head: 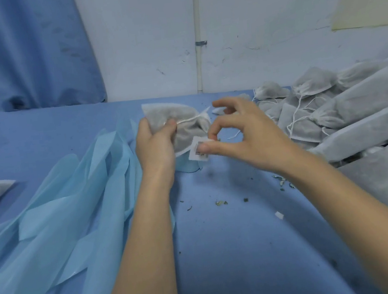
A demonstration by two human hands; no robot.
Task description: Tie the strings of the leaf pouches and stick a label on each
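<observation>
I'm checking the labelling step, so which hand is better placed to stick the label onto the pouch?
Probably the right hand: it already pinches the label at the lower edge of the pouch. The left hand is busy gripping the pouch.

A small packing workshop: a bench (224, 252) under blue cloth is carrying a heap of filled pouches (343, 110), stacked blue sheets (59, 229) and leaf crumbs (221, 202), against a scuffed white wall (247, 32).
</observation>
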